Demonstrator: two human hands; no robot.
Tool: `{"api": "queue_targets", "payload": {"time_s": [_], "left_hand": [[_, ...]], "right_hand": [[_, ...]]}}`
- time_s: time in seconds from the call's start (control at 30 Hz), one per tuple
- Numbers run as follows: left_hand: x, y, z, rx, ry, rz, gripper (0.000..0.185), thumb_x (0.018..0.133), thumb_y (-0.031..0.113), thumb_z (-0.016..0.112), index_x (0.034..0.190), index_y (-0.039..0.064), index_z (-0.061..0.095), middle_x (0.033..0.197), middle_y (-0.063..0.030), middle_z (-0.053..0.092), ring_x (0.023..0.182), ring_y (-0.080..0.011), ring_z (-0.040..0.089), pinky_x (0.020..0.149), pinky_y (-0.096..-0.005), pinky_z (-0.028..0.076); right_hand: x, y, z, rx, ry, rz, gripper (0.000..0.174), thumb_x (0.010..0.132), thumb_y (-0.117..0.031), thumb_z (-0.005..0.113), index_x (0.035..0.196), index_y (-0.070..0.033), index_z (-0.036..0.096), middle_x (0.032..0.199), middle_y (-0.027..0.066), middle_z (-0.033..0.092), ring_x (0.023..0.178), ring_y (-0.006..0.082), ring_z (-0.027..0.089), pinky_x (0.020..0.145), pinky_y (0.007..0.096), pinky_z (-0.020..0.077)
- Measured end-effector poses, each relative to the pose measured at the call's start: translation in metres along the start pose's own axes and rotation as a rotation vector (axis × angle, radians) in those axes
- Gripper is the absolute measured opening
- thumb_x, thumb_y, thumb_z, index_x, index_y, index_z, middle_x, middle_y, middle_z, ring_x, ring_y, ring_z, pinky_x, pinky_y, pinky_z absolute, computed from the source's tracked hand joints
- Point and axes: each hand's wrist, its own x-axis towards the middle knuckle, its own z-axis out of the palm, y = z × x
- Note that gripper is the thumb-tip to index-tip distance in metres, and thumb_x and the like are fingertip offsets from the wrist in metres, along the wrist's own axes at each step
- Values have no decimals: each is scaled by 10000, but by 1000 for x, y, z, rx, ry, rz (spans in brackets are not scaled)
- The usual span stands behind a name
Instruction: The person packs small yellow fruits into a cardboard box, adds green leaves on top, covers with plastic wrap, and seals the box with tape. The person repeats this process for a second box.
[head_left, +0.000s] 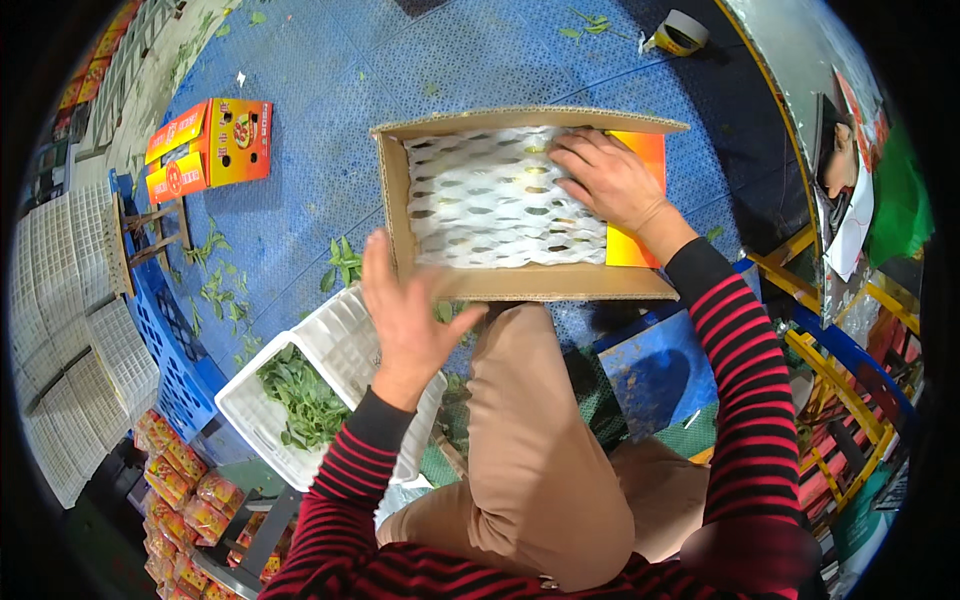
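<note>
In front of me stands a cardboard box (551, 283) with its long flaps raised. White foam netting (495, 202) covers what lies in it; bits of green and yellow show through the gaps. My right hand (611, 176) rests on the netting at the box's right end, its wrist crossing an orange-and-yellow printed flap (630, 244). By the near left corner, my left hand (409, 322) is spread and partly blurred, with nothing in it. I cannot tell whether it touches the cardboard.
A white crate (251, 390) with leafy green sprigs (304, 397) sits lower left. A printed carton (240, 142) stands at the upper left beside a blue crate (169, 360). A tape roll (679, 34) lies at the upper right. Yellow metal framing (840, 397) is at the right.
</note>
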Motion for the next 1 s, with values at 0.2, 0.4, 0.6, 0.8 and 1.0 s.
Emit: {"api": "queue_targets", "payload": {"time_s": [0.2, 0.4, 0.6, 0.8, 1.0], "left_hand": [[3, -8, -2, 31, -235, -4, 522, 671, 79, 874, 1088, -21, 577, 1411, -300, 478, 1227, -441, 560, 979, -458, 516], [50, -11, 20, 188, -585, 158, 538, 791, 398, 792, 1080, -7, 586, 1177, -229, 602, 984, -395, 642, 764, -446, 549], [94, -44, 77, 161, -350, 226, 424, 793, 434, 775, 900, 61, 603, 943, -119, 605, 789, -329, 614, 654, -447, 498], [84, -55, 85, 101, -158, 402, 358, 742, 340, 812, 883, 84, 606, 996, -100, 594, 956, -316, 560, 818, -438, 471], [176, 2, 83, -89, 309, 558, 376, 814, 342, 794, 1000, 74, 607, 1280, -152, 621, 1146, -355, 592, 906, -473, 477]], "right_hand": [[-5, 3, 3, -3, 21, -8, 370, 866, -232, 692, 1206, -111, 608, 1262, 69, 612, 1226, 279, 550, 1037, 410, 467], [2, 9, -4, 122, -115, 30, 342, 899, -225, 689, 1204, -82, 630, 1234, 76, 641, 1178, 265, 593, 1010, 383, 490], [-11, 30, -51, 982, 32, 541, 249, 962, -153, 666, 1177, -28, 689, 1144, 56, 707, 1067, 137, 642, 1003, 308, 488], [-99, -35, -3, 652, 236, 1034, 912, 799, -250, 828, 1508, 29, 327, 1415, 206, 544, 1342, 281, 512, 1108, 379, 410], [-114, -29, 21, 745, 315, 1056, 888, 804, -315, 839, 1496, -17, 369, 1363, 184, 602, 1276, 297, 569, 1076, 380, 441]]}}
